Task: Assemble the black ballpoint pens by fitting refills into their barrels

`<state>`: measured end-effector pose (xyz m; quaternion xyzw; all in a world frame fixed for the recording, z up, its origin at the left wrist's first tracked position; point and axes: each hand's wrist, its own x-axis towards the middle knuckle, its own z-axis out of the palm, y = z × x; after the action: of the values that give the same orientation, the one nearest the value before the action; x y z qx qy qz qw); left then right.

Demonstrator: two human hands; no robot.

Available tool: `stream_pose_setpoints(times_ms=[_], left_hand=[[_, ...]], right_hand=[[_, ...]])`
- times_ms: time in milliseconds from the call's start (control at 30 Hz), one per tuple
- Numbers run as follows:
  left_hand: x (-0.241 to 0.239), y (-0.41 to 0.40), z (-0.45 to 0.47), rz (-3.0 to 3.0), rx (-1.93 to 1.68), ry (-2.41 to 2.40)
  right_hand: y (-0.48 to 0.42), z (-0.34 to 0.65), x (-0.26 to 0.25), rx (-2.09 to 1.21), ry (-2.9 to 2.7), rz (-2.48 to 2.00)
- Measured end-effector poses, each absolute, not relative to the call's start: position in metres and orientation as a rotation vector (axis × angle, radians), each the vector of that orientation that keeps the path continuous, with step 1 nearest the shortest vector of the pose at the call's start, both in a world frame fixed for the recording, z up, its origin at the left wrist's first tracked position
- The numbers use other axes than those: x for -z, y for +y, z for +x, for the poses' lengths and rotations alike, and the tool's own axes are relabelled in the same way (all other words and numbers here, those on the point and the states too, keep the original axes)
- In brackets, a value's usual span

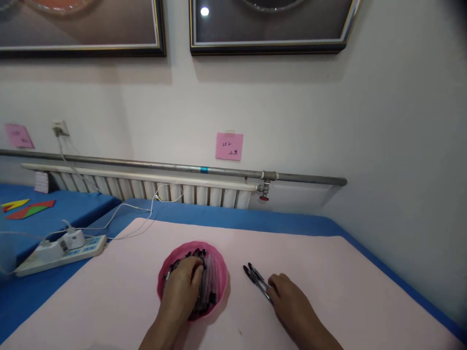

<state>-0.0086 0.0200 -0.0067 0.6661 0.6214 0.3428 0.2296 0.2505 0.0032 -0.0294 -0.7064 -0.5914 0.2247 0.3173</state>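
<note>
The left hand (184,282) reaches down into a pink bowl (223,279), its fingertips buried among the pens there, so whether they pinch one cannot be told. The right hand (290,299) covers the near ends of two black-capped pens (257,278); its curled fingers touch or nearly touch them, and a firm hold cannot be made out. Those two pens lie side by side on the pink sheet (346,282), to the right of the bowl, with their dark caps pointing away from the person and leftward. The clear-barrelled pens in the bowl (209,277) lie beneath and just right of the left hand, overlapping too closely to count. Both hands are back-up, the left angled forward and rightward, the right forward and leftward; the forearms are cut off by the bottom edge. Beyond, a blue cloth (237,219) borders the sheet, a power strip (89,247) sits to the left, and two framed pictures (268,48) on the wall are cropped at the top.
</note>
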Motion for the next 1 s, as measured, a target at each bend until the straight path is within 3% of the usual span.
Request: stream_pose_setpoints(times_ms=[233,433,533,633,833,1000], left_hand=[[0.006,0.021,-0.011,1.598,-1.113,1.603],[0.001,0.010,0.018,1.093,-1.049,1.144],[-0.001,0.006,0.030,0.914,-1.026,0.889],[-0.001,0.006,0.032,0.899,-0.996,0.783],[-0.004,0.019,-0.005,0.860,-1.269,1.036],[0.001,0.030,-0.049,1.372,-1.168,1.778]], right_hand=[[0.001,0.241,0.017,-0.747,-1.556,-1.913],[-0.013,0.202,-0.003,-1.236,-1.527,-1.489],[-0.023,0.183,0.005,-1.649,-1.273,-1.180],[-0.027,0.173,0.012,-1.823,-1.084,-1.037],[-0.027,0.174,0.009,-1.883,-0.987,-1.087],[-0.022,0.177,0.009,-1.841,-0.850,-1.139]])
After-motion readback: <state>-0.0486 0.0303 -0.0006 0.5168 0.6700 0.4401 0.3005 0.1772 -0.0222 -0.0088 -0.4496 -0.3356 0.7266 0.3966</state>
